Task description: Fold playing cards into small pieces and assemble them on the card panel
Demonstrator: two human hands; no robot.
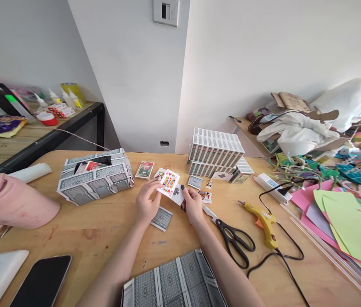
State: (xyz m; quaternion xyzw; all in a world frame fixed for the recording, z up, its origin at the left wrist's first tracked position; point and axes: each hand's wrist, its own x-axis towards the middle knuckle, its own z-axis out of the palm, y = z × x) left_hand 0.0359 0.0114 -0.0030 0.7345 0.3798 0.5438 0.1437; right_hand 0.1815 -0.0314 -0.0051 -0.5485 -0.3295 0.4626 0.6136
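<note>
My left hand (pixel 148 198) is closed on a face card (pixel 169 181) with a red and yellow figure. My right hand (pixel 193 204) pinches an ace of clubs (pixel 177 194), whose left part lies behind the face card. Both cards are above the table, overlapping at an angle. A face-down grey patterned card (pixel 162 218) lies under my left wrist. Beyond my hands are another face-down card (pixel 195 182) and a cut piece of card (pixel 209 183). Black-handled scissors (pixel 228 234) lie right of my right hand. A box covered in playing cards (pixel 170 281) sits between my forearms.
A second card-covered box (pixel 97 179) stands at left, near a card pack (pixel 145 169). Stacked card packs (pixel 217 149) stand at the back. A yellow glue gun (pixel 265 224) with a cord, a power strip (pixel 272 187) and coloured paper (pixel 350 230) lie right; a phone (pixel 41 281) lies front left.
</note>
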